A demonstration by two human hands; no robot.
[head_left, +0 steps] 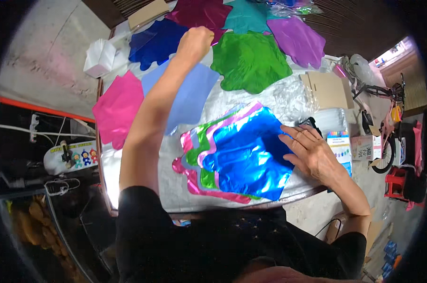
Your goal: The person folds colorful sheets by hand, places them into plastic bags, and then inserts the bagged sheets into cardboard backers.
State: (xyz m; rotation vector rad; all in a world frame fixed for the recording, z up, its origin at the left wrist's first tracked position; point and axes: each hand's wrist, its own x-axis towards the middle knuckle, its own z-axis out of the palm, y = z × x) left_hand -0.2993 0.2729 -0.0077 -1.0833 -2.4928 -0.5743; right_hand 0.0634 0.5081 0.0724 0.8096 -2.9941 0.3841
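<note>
A white box stands at the far left corner of the desk, and a flat brown card piece lies beyond it at the far edge. On the right side a folded brown cardboard sheet lies flat, with a small package bearing a row of coloured stripes nearer the person at the desk's right edge. Below the desk on the left sits a white curved panel with cartoon figures.

The right hand rests flat on the right edge of a stack of foil balloons — a shiny blue one on top, with pink, green and purple edges showing beneath. Its fingers are spread wide and pressed on the blue foil, gripping nothing. The stack lies on the silver-covered middle of the desk, just in front of the person.

The left hand reaches to the far side, curled into a loose fist over a dark blue foil balloon — whether the fingers pinch it cannot be told. Green, purple, teal and pink balloons lie spread around.
</note>
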